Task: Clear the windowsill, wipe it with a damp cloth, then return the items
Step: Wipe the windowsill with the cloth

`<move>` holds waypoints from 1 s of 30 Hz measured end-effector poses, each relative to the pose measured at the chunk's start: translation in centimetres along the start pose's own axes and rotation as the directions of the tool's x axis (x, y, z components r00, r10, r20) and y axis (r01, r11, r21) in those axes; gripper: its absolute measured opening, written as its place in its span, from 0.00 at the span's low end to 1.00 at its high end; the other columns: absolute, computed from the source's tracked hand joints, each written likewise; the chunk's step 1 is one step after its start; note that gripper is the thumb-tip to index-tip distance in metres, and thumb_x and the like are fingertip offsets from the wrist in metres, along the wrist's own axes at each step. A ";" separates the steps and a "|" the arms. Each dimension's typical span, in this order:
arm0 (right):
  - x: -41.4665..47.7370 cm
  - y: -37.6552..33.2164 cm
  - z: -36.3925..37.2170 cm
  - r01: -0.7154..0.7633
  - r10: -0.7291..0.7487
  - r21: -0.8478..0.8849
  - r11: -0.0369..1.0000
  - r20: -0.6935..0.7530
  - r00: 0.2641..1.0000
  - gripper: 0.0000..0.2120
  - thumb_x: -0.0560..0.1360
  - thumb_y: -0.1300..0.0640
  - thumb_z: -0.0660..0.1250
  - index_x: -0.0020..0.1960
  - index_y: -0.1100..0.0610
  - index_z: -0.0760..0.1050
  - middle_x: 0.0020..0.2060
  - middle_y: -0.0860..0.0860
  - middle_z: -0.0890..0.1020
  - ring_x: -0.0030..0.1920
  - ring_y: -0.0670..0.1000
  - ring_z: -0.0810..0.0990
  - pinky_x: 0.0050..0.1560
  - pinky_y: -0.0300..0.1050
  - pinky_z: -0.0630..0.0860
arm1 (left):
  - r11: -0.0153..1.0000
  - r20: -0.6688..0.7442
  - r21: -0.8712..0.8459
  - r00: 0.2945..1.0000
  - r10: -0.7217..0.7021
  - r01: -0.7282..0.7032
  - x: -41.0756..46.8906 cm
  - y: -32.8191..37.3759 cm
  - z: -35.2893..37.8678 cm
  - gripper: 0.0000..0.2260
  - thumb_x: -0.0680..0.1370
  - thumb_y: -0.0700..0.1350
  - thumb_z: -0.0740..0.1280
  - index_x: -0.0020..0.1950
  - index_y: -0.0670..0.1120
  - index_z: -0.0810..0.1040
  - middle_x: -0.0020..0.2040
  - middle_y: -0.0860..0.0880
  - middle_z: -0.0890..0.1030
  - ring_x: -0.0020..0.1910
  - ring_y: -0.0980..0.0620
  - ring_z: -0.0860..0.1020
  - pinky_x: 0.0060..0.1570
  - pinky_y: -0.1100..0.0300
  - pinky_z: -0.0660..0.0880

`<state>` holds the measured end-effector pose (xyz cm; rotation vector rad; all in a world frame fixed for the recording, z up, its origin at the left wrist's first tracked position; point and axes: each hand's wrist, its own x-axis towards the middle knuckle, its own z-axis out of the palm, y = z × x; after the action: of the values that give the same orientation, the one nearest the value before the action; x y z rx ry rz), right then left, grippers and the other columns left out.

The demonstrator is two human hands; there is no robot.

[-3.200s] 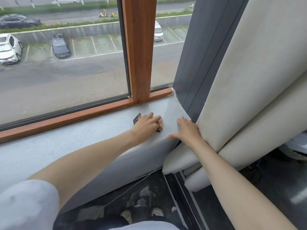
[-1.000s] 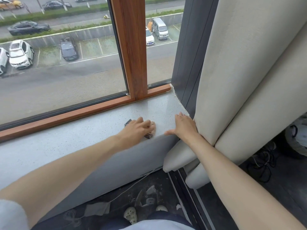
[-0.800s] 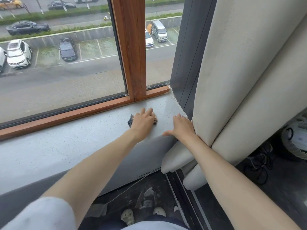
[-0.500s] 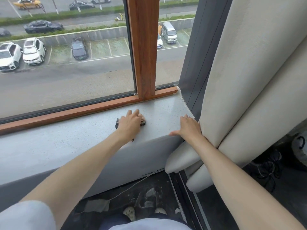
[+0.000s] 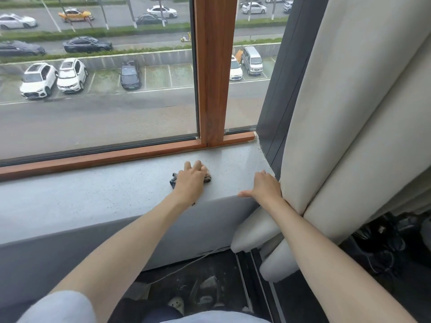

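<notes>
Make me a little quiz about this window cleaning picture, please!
1. True or false: the left hand lies on top of the cloth.
2. Where does the right hand rest?
A) in a pocket
B) on the windowsill, beside the curtain
C) on the floor
3. Name one thing you can see outside through the window.

Key: 1 true. 2 B. 3 parked cars.
</notes>
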<state>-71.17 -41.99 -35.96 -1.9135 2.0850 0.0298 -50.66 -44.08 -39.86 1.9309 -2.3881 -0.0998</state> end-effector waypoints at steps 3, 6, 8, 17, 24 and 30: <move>0.2 0.1 0.1 0.005 -0.005 0.020 1.000 0.009 1.000 0.34 0.67 0.37 0.72 0.58 0.64 0.73 0.59 0.58 0.75 0.60 0.57 0.72 0.56 0.44 0.67 | 0.921 0.005 -0.134 0.929 0.370 -0.366 -2.7 1.7 1.2 0.26 0.69 0.28 0.60 0.62 0.48 0.75 0.56 0.50 0.74 0.50 0.45 0.69 0.43 0.54 0.70; 0.4 0.3 0.1 0.013 -0.013 0.032 0.999 0.018 1.000 0.33 0.68 0.38 0.72 0.57 0.64 0.73 0.59 0.58 0.75 0.60 0.57 0.73 0.57 0.44 0.67 | 0.909 -0.092 -0.092 0.913 0.398 -0.406 -3.9 -1.7 1.3 0.31 0.64 0.25 0.65 0.62 0.50 0.78 0.54 0.51 0.79 0.44 0.45 0.72 0.38 0.53 0.73; 0.4 0.3 0.1 0.022 -0.023 0.048 0.999 0.022 0.999 0.31 0.68 0.39 0.72 0.55 0.64 0.73 0.58 0.58 0.75 0.59 0.57 0.73 0.57 0.43 0.67 | 0.984 -0.113 -0.097 0.984 0.136 -0.147 -2.9 -3.7 0.6 0.29 0.67 0.26 0.64 0.63 0.48 0.77 0.56 0.49 0.80 0.47 0.42 0.72 0.41 0.50 0.74; 0.0 0.8 -0.1 0.055 -0.056 0.062 0.997 0.004 0.998 0.32 0.70 0.39 0.70 0.59 0.65 0.73 0.59 0.58 0.75 0.62 0.57 0.71 0.62 0.44 0.65 | 0.911 -0.101 -0.086 0.914 0.394 -0.403 -6.8 0.1 0.9 0.33 0.61 0.23 0.67 0.61 0.48 0.78 0.61 0.51 0.79 0.44 0.46 0.73 0.37 0.54 0.73; -0.5 0.9 -0.2 0.066 -0.065 0.097 0.993 -0.014 0.998 0.33 0.72 0.39 0.68 0.63 0.66 0.70 0.62 0.58 0.73 0.65 0.56 0.68 0.66 0.43 0.58 | 0.924 -0.147 -0.096 0.924 0.354 -0.369 -5.4 2.3 1.3 0.31 0.64 0.24 0.63 0.63 0.46 0.77 0.64 0.50 0.77 0.52 0.41 0.74 0.48 0.48 0.74; -2.5 4.0 1.7 0.087 -0.075 0.093 0.992 -0.125 0.989 0.15 0.78 0.53 0.65 0.57 0.65 0.73 0.67 0.58 0.65 0.68 0.56 0.64 0.62 0.40 0.60 | 0.885 -0.085 -0.088 0.888 0.451 -0.458 0.4 7.0 2.7 0.29 0.64 0.31 0.51 0.60 0.48 0.75 0.64 0.53 0.75 0.49 0.42 0.71 0.43 0.47 0.72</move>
<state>-74.54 -38.79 -37.76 -1.9837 2.0406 -0.2075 -57.82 -42.96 -41.87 1.2623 -2.6568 -0.1327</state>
